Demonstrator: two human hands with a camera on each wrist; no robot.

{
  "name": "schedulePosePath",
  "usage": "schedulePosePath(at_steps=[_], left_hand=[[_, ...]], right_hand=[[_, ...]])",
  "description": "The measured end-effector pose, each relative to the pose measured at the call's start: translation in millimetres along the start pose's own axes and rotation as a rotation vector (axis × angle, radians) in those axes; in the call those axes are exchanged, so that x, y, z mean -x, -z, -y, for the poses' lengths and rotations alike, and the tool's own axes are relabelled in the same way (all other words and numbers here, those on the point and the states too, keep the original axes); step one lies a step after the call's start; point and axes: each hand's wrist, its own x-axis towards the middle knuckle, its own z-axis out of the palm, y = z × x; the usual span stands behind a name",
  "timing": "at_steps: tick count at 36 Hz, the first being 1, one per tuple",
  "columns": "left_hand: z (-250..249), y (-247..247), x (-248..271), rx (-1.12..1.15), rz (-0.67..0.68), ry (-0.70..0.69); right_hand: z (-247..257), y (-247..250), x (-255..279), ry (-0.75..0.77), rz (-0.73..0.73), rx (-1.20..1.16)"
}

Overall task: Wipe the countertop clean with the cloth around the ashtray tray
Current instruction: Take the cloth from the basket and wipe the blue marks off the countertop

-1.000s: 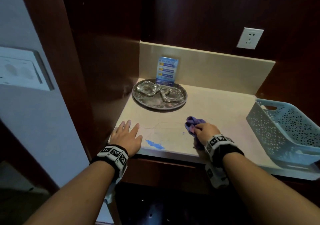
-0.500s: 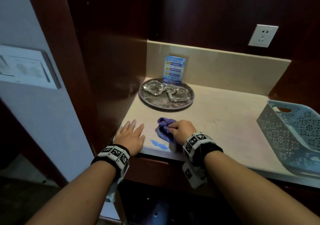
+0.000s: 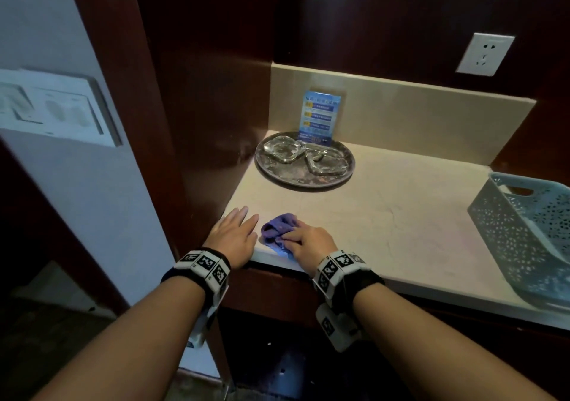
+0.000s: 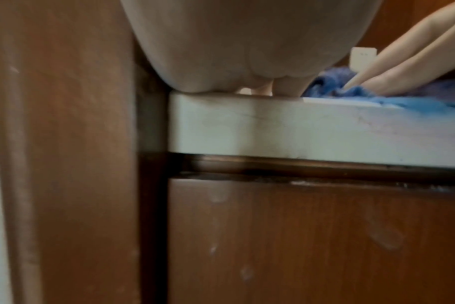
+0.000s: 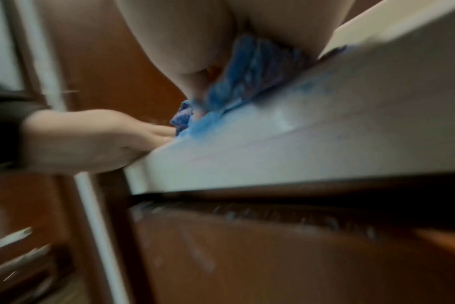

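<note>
A crumpled purple-blue cloth (image 3: 279, 227) lies on the beige countertop (image 3: 401, 215) near its front left corner, and my right hand (image 3: 303, 240) grips it and presses it down. The cloth (image 5: 244, 82) bulges out under that palm at the counter's front edge, over a blue smear (image 5: 203, 127). My left hand (image 3: 236, 234) rests flat on the front left corner with straight fingers, just left of the cloth (image 4: 333, 82). The round metal ashtray tray (image 3: 296, 178) with two glass ashtrays (image 3: 283, 150) sits at the back left, apart from both hands.
A pale blue perforated plastic basket (image 3: 524, 231) stands at the right end of the counter. A blue printed card (image 3: 320, 116) leans on the backsplash behind the tray. Dark wood panels close in the left side and the back, with a wall socket (image 3: 484, 53) above.
My right hand has slid the cloth leftward along the front of the counter, from the middle to right beside my left hand and over the blue smear. The left hand has stayed put.
</note>
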Motion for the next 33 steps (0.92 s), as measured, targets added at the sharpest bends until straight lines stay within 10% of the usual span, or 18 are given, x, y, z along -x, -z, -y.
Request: schedulePosePath(at_steps=[7,12,21,33], left_hand=[[0.1,5.8,0.5,-0.012,0.019,-0.029],[0.7,9.0,-0.8,0.001,0.046,-0.026],[1.0,4.3,2.8,0.016,0.057,0.006],[3.7,-4.4,-1.8,-0.038,0.018,-0.007]], right_hand=[[18.5,2.1,40.7,0.14,0.131,-0.046],[-0.9,39.9,36.0,-0.097,-0.156,-0.382],[-41.3,55.6,20.2,-0.28,-0.22,-0.106],[-2.4,-6.1,46.8,0.03,-0.123,-0.009]])
